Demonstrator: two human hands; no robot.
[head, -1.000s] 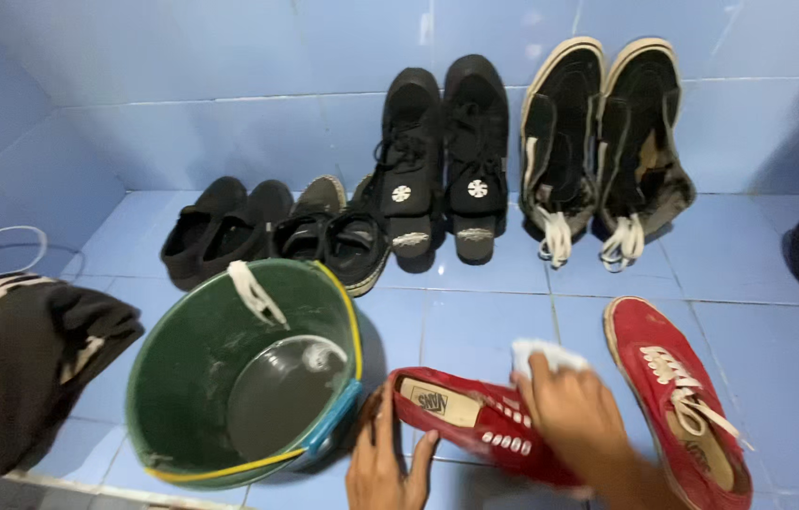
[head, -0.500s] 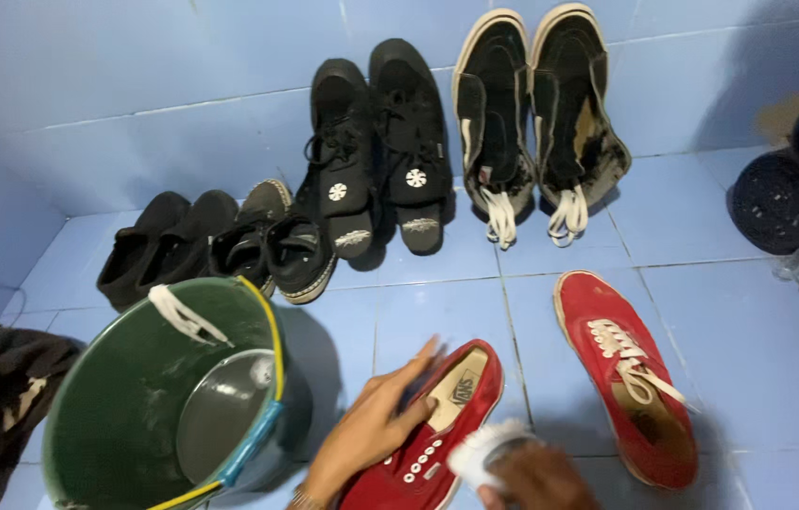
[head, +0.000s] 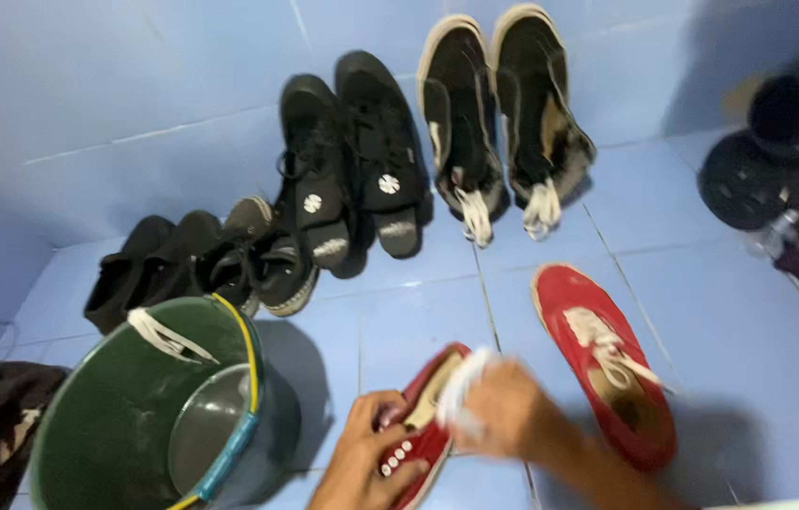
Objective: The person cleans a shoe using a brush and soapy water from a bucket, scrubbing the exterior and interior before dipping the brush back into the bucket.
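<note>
Blue tiled floor [head: 730,331] and wall, with one red shoe [head: 423,430] being wiped beside the green bucket [head: 116,425].

Just right of the bucket, the left hand [head: 361,463] is curled shut around the near end of the red shoe, pinning it to the tile, while the right hand [head: 503,416] is closed on a white cloth [head: 461,392] pressed against the shoe's open top (motion blur hides the exact finger grip). To do this well, I judge the left hand should keep the shoe steady while the cloth works in short strokes along the canvas and rim. Further right of the bucket lies the second red shoe [head: 607,364], laces loose; beyond the bucket, dark shoes [head: 343,170] lean against the wall.
</note>
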